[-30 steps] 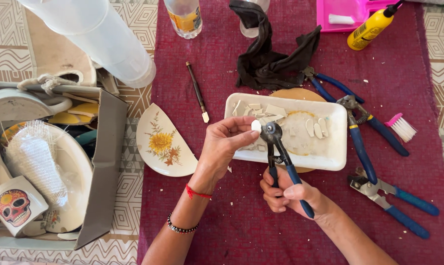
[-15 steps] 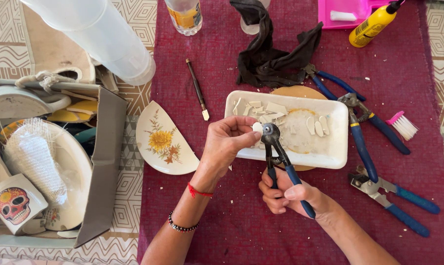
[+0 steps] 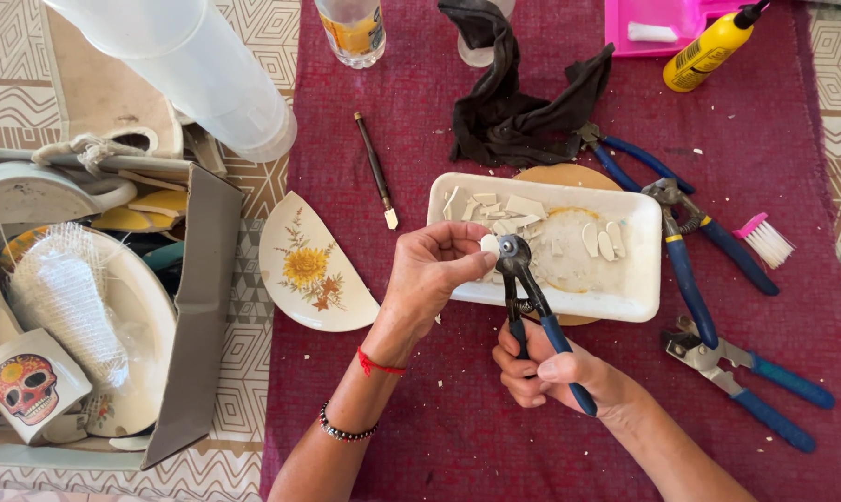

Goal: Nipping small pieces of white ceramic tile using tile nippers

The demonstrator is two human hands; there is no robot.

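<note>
Up close, two hands worked a small white chip with nippers over a tray.

Nearest, the right hand (image 3: pixel 555 372) was clamped round the blue handles of the nippers (image 3: pixel 527 297), whose wheeled head met the chip (image 3: pixel 488 244). The left hand (image 3: pixel 434 270) pinched that chip between thumb and fingertips, just above the near edge of the white tray (image 3: pixel 639 297), which held more pale pieces. Left of the hands, half a flowered plate (image 3: pixel 314 265) lay at the left edge of the red cloth (image 3: pixel 458 437). Toward the right edge lay further blue-handled pliers (image 3: pixel 746 390) and a pink brush (image 3: pixel 764 239). Farther off sat a dark rag (image 3: pixel 513 112) and a thin brown tool (image 3: pixel 376 172); at the far edge stood a yellow bottle (image 3: pixel 709 48).
</note>
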